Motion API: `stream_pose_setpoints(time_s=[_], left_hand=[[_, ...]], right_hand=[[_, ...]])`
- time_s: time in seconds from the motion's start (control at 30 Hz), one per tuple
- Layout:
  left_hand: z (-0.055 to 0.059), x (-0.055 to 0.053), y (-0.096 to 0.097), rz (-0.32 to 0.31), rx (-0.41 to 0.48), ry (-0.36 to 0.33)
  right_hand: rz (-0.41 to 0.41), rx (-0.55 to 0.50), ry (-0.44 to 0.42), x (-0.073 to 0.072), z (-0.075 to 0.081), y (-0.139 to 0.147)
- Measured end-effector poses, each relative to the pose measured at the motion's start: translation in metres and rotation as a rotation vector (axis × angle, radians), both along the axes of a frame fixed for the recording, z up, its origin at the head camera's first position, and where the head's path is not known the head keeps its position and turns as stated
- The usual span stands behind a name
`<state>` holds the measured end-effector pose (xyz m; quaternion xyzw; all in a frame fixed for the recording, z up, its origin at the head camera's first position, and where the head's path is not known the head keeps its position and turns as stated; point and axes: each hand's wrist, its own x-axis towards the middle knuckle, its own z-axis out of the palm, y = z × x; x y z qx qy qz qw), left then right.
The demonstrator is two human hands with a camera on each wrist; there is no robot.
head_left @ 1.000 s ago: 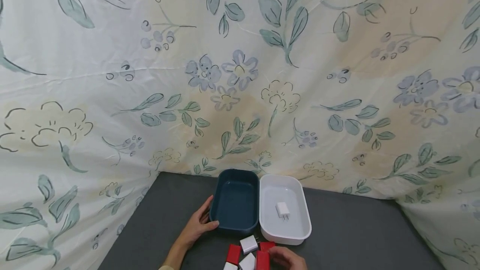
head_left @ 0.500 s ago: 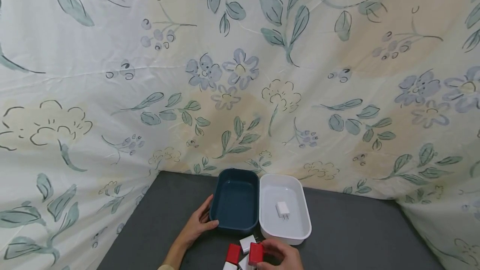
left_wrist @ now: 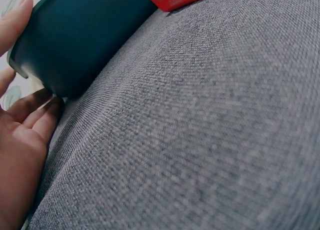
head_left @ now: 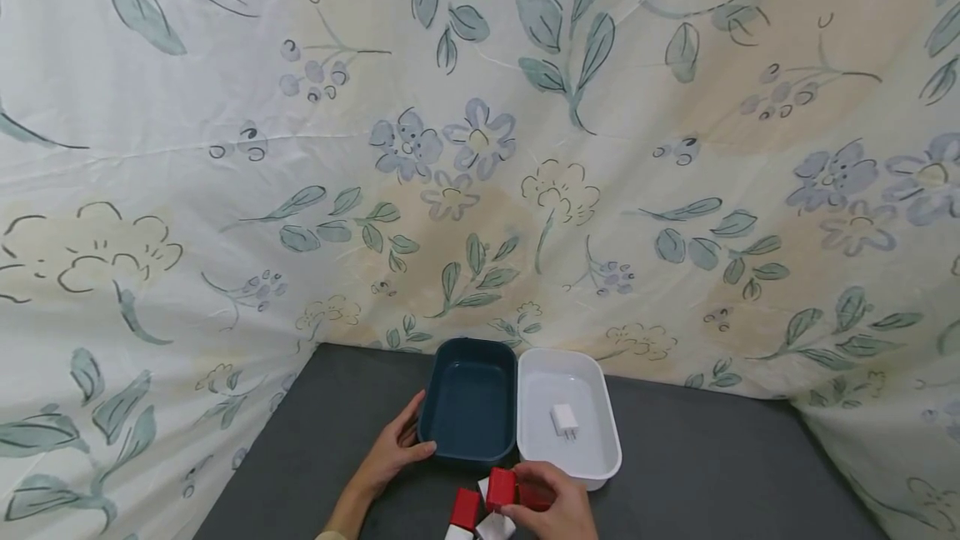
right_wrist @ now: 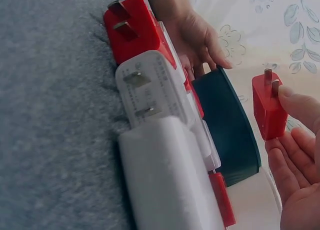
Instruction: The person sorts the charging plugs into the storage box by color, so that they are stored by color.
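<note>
Print on a white plug [right_wrist: 152, 85] is unreadable. Your right hand [head_left: 558, 502] pinches a red plug [head_left: 501, 488] between thumb and fingers, toward the near side of the table [head_left: 690, 473]; your left hand [head_left: 393, 450] grips a blue tub [head_left: 471, 408].

The held adapter [right_wrist: 269, 110] in the right hand [head_left: 555, 498] is solid red; its prongs [right_wrist: 275, 88] are silver. Below this grip, the loose adapters [right_wrist: 170, 175] are plain red or plain white. The bin [head_left: 468, 411] at the left hand's [head_left: 393, 450] grip is uniform dark teal. Beyond the right-hand grip, the tray [head_left: 542, 386] and its charger [head_left: 564, 420] are plain white. Beneath both grips, the cloth [head_left: 690, 457] is dark grey, with a flecked weave in the left wrist view. Behind, the cream curtain [head_left: 487, 207] carries blue-green leaves, lavender flowers and dark outlines.
</note>
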<state>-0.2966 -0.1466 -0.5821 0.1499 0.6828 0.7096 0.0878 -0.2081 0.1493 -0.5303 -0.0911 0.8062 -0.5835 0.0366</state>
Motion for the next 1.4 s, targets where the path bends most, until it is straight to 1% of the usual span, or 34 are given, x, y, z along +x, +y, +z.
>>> stream_pose_setpoints(time_s=[0.17,0.33,0.53,0.7,0.77,0.87,1.0,1.17,1.4], left_hand=[[0.000,0.000,0.000,-0.005,0.002,-0.008],[-0.001,-0.001,0.000,-0.008,-0.013,-0.010],[0.000,0.001,-0.001,0.010,-0.009,0.003],[0.001,0.002,-0.001,0.012,-0.004,0.008],[0.001,0.001,0.000,0.009,-0.003,0.001],[0.000,0.001,0.001,0.001,-0.001,0.017],[0.000,0.001,0.002,0.006,-0.007,0.022],[-0.001,0.000,0.002,0.010,-0.003,0.004],[-0.002,0.000,0.001,0.019,-0.014,0.017]], right_hand=[[-0.021,-0.009,0.043,-0.004,-0.002,-0.005],[-0.038,-0.043,0.029,-0.008,-0.001,-0.009],[-0.039,-0.057,0.054,-0.013,0.003,-0.016],[-0.077,-0.036,0.096,-0.017,0.002,-0.019],[-0.099,-0.021,0.094,-0.019,0.001,-0.020],[-0.130,-0.007,0.073,-0.022,0.000,-0.021],[-0.159,-0.015,0.078,-0.024,0.001,-0.023],[-0.171,-0.011,0.098,-0.027,0.002,-0.027],[-0.180,0.013,0.139,-0.033,0.003,-0.031]])
